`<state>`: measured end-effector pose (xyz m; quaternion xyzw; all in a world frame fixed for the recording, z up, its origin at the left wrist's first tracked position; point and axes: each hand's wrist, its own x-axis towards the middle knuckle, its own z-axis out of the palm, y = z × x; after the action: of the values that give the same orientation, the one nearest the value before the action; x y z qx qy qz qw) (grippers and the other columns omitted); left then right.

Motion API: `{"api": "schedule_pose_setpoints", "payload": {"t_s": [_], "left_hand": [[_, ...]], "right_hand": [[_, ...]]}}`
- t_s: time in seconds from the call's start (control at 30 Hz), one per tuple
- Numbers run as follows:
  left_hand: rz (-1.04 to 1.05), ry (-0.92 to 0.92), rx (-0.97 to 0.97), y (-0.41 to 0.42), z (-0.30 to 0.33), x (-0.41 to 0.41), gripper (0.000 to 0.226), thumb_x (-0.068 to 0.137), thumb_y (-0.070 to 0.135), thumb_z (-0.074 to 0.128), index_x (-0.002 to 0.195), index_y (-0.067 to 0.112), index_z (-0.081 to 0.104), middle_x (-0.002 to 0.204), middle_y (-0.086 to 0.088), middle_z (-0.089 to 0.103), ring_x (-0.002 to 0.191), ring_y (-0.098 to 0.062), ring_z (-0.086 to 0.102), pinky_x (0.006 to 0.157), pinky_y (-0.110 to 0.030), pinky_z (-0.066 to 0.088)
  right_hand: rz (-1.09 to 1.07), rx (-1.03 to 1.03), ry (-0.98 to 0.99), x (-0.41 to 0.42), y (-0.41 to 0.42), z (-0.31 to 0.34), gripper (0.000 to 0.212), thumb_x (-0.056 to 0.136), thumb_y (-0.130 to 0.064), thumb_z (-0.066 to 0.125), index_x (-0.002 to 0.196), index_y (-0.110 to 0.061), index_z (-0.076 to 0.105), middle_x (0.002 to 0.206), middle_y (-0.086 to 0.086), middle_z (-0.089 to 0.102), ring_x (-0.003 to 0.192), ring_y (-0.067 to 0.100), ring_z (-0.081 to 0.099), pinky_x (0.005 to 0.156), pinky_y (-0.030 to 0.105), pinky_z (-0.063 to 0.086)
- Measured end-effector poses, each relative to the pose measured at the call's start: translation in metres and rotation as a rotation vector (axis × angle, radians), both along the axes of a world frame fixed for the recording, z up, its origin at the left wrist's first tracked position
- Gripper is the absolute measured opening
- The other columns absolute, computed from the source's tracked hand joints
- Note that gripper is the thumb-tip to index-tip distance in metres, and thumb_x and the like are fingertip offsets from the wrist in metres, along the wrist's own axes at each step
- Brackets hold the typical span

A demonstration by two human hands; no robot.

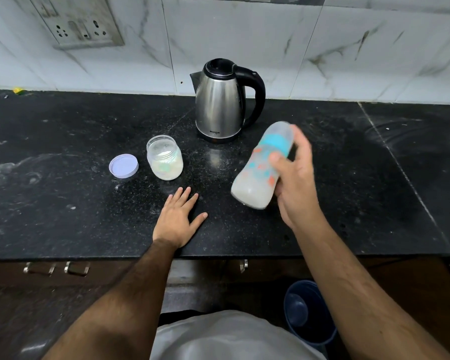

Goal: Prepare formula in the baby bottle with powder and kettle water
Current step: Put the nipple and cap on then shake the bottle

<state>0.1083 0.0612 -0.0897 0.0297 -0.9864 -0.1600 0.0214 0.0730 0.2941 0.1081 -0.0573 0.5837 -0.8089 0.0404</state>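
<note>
1. The right hand holds the baby bottle in the air above the tabletop, in front of and to the right of the kettle. Its grip is closed around the bottle's middle, thumb on the near face and fingers wrapped behind.
2. The relation that matters: the bottle's long axis is tilted, base low and toward the person's left, capped top high and pointing away to the right. The base sticks out past the grip on the left and the cap past the fingertips above.
3. The right hand owns the bottle. The left hand lies flat on the tabletop, fingers straight and spread, holding nothing, near the powder jar but apart from it.
4. The bottle is blurred, which suggests shaking to mix. Cloudy white liquid fills its lower part, so powder and water appear to be in already.
5. Materials: the bottle is translucent plastic with a teal collar, orange and teal prints and a clear cap. It is smooth, rounded and slightly waisted, so probably slippery if wet.
6. The jar is clear, squat and open, with white powder inside. Its pale lilac lid lies flat just to its left.
7. The kettle is brushed steel with a black lid and handle, upright. The tabletop is black speckled stone, dusty with pale smears.
</note>
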Motion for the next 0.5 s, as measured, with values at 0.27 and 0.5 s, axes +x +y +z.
{"api": "schedule_pose_setpoints", "payload": {"t_s": [0.27,0.5], "left_hand": [[0.001,0.006,0.007,0.001,0.001,0.0,0.071,0.094,0.065,0.037,0.15,0.022,0.037,0.162,-0.002,0.024,0.152,-0.018,0.011,0.124,-0.037,0.006],[0.004,0.006,0.019,0.0,0.0,0.0,0.08,0.088,0.071,0.023,0.15,0.022,0.037,0.162,-0.001,0.023,0.152,-0.017,0.01,0.124,-0.036,0.005]], "right_hand": [[0.199,0.091,0.043,0.005,0.001,-0.002,0.075,0.079,-0.019,0.069,0.144,-0.028,0.032,0.117,0.004,0.065,0.092,0.021,0.071,0.076,0.039,0.057],[-0.024,0.002,-0.042,0.002,-0.002,-0.002,0.069,0.094,-0.013,0.06,0.151,-0.027,0.024,0.102,-0.007,0.072,0.09,0.013,0.072,0.078,0.04,0.058]]}}
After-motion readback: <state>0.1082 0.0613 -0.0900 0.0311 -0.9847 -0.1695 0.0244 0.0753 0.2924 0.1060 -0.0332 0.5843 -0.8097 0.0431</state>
